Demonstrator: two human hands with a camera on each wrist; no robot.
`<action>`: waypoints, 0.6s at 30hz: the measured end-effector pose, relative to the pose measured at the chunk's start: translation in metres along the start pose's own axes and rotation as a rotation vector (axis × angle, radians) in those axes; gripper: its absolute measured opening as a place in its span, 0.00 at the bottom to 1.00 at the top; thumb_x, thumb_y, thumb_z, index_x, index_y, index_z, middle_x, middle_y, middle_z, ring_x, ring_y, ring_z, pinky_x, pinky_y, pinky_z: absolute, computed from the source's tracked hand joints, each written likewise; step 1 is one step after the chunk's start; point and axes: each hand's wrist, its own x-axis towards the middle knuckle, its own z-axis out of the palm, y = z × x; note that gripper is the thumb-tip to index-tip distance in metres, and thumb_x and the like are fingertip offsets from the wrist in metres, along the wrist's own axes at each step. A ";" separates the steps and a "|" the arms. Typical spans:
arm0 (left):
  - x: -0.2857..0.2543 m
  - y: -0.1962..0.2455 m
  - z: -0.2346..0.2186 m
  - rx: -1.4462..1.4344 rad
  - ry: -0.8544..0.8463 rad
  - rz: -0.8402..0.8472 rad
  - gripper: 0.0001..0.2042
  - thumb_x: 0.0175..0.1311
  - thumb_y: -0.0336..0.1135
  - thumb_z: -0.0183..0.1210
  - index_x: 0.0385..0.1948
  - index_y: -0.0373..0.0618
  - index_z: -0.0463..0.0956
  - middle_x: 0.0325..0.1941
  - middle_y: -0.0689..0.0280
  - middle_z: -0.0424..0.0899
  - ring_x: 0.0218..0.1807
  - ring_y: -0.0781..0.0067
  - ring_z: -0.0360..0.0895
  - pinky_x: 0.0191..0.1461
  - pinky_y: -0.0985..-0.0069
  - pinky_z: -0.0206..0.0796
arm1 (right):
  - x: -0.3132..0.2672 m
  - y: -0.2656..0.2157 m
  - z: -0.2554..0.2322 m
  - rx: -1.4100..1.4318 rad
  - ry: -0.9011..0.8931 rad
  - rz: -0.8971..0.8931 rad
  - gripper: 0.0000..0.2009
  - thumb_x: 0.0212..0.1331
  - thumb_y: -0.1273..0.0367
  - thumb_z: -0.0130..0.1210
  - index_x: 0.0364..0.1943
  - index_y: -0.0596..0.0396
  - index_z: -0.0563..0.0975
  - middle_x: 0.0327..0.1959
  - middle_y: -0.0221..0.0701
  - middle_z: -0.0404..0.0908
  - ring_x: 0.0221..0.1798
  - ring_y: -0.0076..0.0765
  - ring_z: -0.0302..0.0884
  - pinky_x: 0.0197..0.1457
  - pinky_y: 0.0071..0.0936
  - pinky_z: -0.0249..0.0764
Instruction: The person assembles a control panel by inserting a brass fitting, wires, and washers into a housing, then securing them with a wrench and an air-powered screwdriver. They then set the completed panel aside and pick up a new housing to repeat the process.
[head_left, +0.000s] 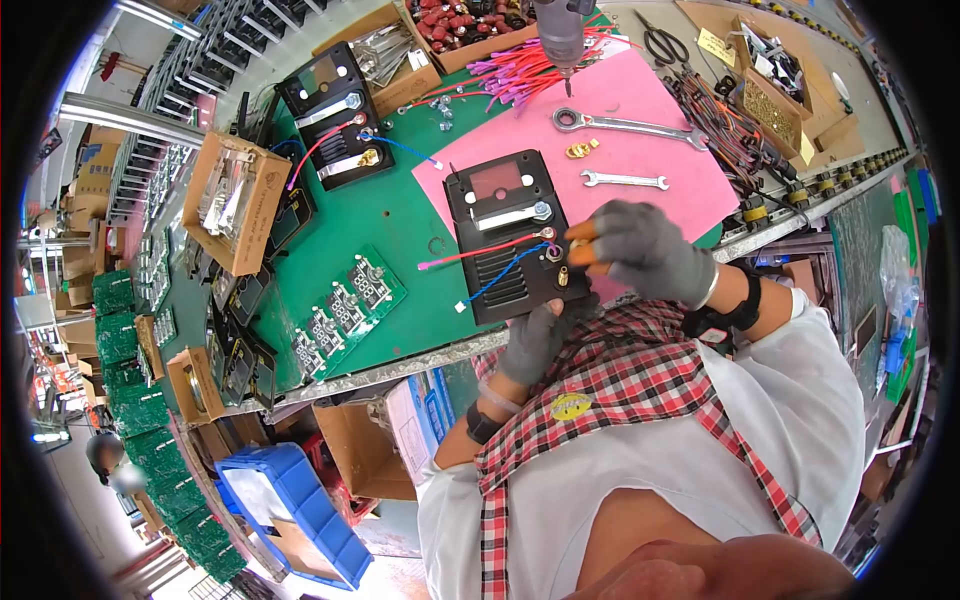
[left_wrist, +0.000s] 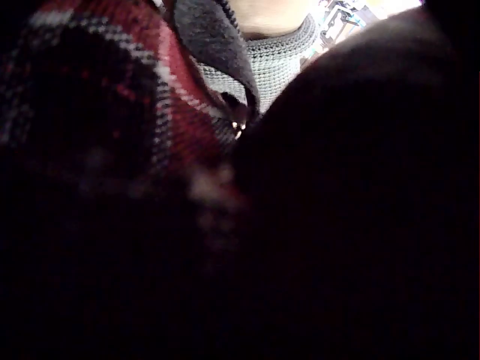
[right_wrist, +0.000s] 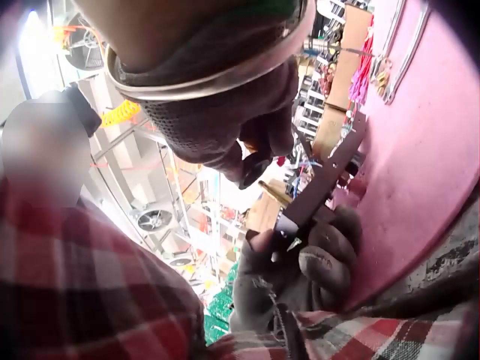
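A black panel point(head_left: 510, 235) with a slotted area lies near the green table's front edge, partly on a pink sheet. My gloved left hand point(head_left: 535, 345) grips its lower right corner, thumb on top; in the right wrist view the left hand's point(right_wrist: 300, 270) fingers curl round the panel's point(right_wrist: 322, 184) edge. My right hand point(head_left: 640, 250), gloved with orange fingertips, hovers over the panel's right side with bent fingers, beside an upright brass post point(head_left: 563, 276). Whether it pinches something small is hidden. A red wire point(head_left: 480, 250) and a blue wire point(head_left: 505, 272) cross the panel. The left wrist view is mostly dark.
A ratchet wrench point(head_left: 630, 126), an open-end wrench point(head_left: 625, 181) and brass parts point(head_left: 581, 150) lie on the pink sheet point(head_left: 690, 190). A driver point(head_left: 562, 40) hangs above. Left are a second panel point(head_left: 335, 120), circuit boards point(head_left: 345, 312) and a carton point(head_left: 255, 225).
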 end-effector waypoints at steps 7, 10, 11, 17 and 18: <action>0.000 0.005 0.003 0.056 -0.041 0.034 0.28 0.61 0.48 0.49 0.56 0.36 0.58 0.53 0.54 0.69 0.54 0.61 0.70 0.57 0.64 0.64 | 0.004 0.003 0.020 -0.188 -0.139 -0.134 0.20 0.34 0.72 0.59 0.39 0.46 0.78 0.47 0.29 0.75 0.42 0.40 0.72 0.42 0.33 0.71; 0.000 0.005 0.003 0.091 -0.036 0.016 0.29 0.61 0.49 0.49 0.56 0.36 0.58 0.54 0.54 0.68 0.54 0.61 0.70 0.57 0.63 0.64 | 0.003 0.005 0.017 -0.306 -0.180 -0.169 0.23 0.31 0.70 0.59 0.41 0.45 0.77 0.48 0.27 0.74 0.43 0.39 0.72 0.42 0.32 0.72; 0.000 0.004 0.003 0.080 -0.042 0.014 0.28 0.61 0.49 0.49 0.56 0.36 0.58 0.54 0.54 0.68 0.54 0.61 0.70 0.57 0.63 0.64 | 0.003 0.004 0.018 -0.332 -0.164 -0.191 0.24 0.30 0.70 0.60 0.42 0.45 0.77 0.48 0.27 0.74 0.43 0.39 0.72 0.43 0.32 0.72; 0.001 0.000 -0.004 0.063 -0.061 0.017 0.28 0.61 0.49 0.49 0.56 0.36 0.58 0.54 0.54 0.67 0.55 0.61 0.69 0.58 0.61 0.64 | 0.007 0.009 0.017 -0.258 -0.218 -0.198 0.25 0.29 0.69 0.60 0.43 0.43 0.77 0.49 0.26 0.74 0.44 0.39 0.72 0.44 0.32 0.72; 0.001 0.000 -0.004 0.062 -0.060 0.017 0.28 0.61 0.48 0.49 0.56 0.36 0.58 0.54 0.54 0.67 0.55 0.60 0.69 0.58 0.61 0.63 | 0.007 0.010 0.017 -0.235 -0.238 -0.189 0.25 0.28 0.69 0.60 0.43 0.43 0.76 0.49 0.26 0.74 0.44 0.39 0.72 0.44 0.33 0.72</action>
